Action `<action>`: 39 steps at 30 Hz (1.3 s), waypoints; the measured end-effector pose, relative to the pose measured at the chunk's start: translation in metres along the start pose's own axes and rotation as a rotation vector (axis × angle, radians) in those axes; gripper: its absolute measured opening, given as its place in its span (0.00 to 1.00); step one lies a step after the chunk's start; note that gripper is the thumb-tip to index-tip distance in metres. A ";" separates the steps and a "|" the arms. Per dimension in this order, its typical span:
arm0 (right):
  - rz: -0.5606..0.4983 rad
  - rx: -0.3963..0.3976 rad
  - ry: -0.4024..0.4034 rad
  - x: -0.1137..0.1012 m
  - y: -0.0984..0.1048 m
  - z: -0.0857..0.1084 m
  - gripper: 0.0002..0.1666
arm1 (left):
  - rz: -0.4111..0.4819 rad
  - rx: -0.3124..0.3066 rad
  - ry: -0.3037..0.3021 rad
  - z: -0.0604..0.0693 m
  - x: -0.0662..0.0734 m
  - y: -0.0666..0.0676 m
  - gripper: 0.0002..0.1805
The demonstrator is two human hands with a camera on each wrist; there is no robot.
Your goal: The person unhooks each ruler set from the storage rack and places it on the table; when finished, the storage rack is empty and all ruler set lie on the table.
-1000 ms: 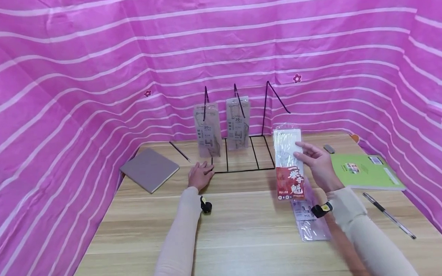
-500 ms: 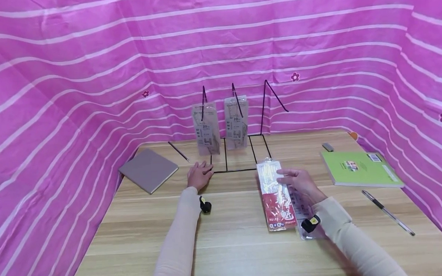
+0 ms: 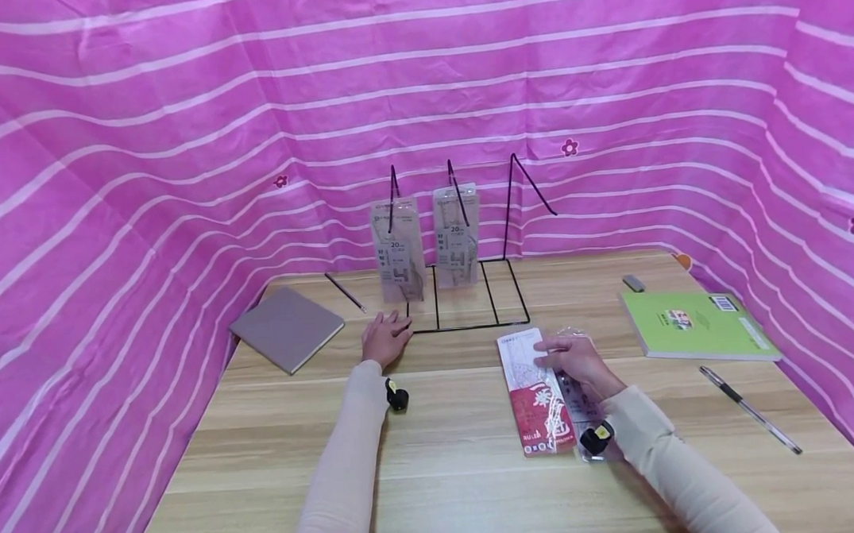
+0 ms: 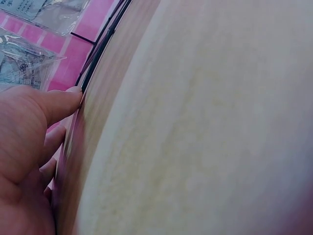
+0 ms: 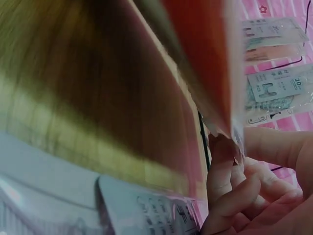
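The right hand (image 3: 577, 363) pinches a flat packet with a white top and red lower part (image 3: 540, 405), tilted above the table. Under that hand lies a clear packet (image 3: 584, 411), partly covered by it. The left hand (image 3: 386, 340) rests on the table with its fingertips at the front left corner of a black wire rack (image 3: 465, 327); in the left wrist view the thumb of the left hand (image 4: 29, 127) touches the wire. Two clear packets, one on the left hook (image 3: 399, 252) and one on the middle hook (image 3: 457, 237), hang upright. The right hook (image 3: 534, 184) holds nothing.
A grey notebook (image 3: 288, 328) and a dark pencil (image 3: 345, 292) lie at the left. At the right are a green book (image 3: 698, 328), a small grey eraser (image 3: 633, 283) and a pen (image 3: 750, 410). Pink striped cloth (image 3: 404, 77) surrounds the table.
The right hand has moved left and down with the red and white packet, away from its earlier place beside the rack's right side. The left hand has stayed at the rack's corner.
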State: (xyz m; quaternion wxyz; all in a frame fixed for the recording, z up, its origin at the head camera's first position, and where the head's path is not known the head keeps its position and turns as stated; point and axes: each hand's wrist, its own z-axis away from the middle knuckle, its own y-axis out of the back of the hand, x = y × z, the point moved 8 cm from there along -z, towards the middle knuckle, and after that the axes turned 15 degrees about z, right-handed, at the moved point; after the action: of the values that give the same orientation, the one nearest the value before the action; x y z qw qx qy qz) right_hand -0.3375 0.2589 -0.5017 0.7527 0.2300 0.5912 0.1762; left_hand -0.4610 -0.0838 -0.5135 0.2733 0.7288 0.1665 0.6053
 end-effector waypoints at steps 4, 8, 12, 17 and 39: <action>0.045 0.019 0.018 0.000 -0.002 -0.001 0.23 | 0.002 0.008 -0.012 0.000 0.000 0.001 0.20; 0.112 0.034 0.070 -0.004 -0.002 0.000 0.21 | -0.001 0.012 -0.023 0.000 0.000 0.001 0.20; 0.216 0.056 0.122 -0.006 -0.001 0.001 0.19 | 0.008 0.006 -0.012 0.001 0.000 0.001 0.20; 0.344 0.049 0.113 -0.008 -0.002 0.004 0.19 | 0.006 -0.003 -0.004 0.000 0.000 0.001 0.21; 0.278 0.173 0.270 -0.063 0.031 -0.034 0.23 | 0.002 0.017 -0.004 -0.002 -0.004 -0.002 0.21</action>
State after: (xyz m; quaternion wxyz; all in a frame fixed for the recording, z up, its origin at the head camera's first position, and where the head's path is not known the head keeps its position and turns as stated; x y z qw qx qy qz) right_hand -0.3854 0.2556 -0.4399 0.6123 0.3474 0.6624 0.2560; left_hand -0.4641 -0.0837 -0.5177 0.2670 0.7324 0.1705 0.6027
